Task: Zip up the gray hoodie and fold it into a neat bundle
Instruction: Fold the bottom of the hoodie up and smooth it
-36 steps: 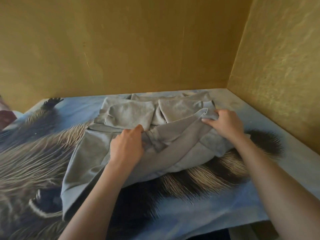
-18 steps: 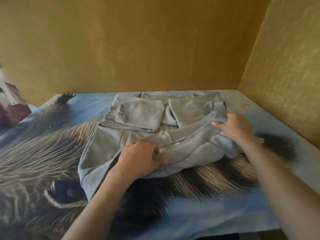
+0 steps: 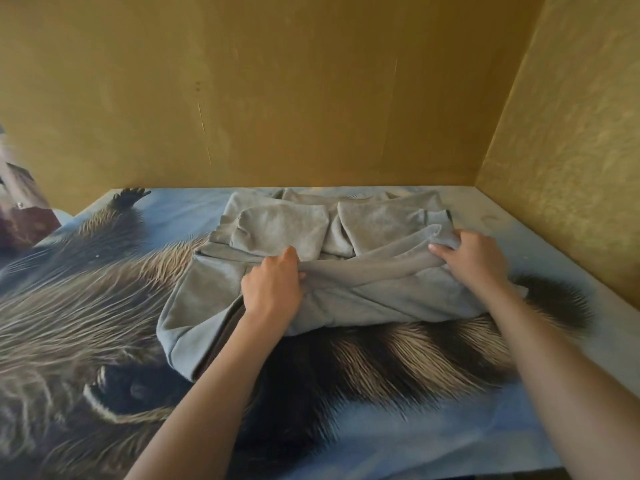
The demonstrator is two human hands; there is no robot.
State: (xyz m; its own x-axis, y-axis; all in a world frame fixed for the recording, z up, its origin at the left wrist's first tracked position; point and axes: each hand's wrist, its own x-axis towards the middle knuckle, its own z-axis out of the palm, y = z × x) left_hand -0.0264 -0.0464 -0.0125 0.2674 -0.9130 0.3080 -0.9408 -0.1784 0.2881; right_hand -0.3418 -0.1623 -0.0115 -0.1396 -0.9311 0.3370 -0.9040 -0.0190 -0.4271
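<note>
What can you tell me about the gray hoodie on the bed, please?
The gray hoodie is soft, fleecy-looking cloth, lying partly folded on a raccoon-print blanket near the yellow walls' corner. Two folded panels lie flat at the far side. The left hand and right hand grip a bunched fold stretched between them. No zipper shows.

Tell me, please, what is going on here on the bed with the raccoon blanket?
A person is folding a gray fleece hoodie on a blue blanket printed with a raccoon. The left hand pinches a fold of fabric near the garment's middle, and the right hand grips a bunched edge on the right side. The far part is already folded into flaps; the near left part lies loose, so the bundle is not finished.
</note>
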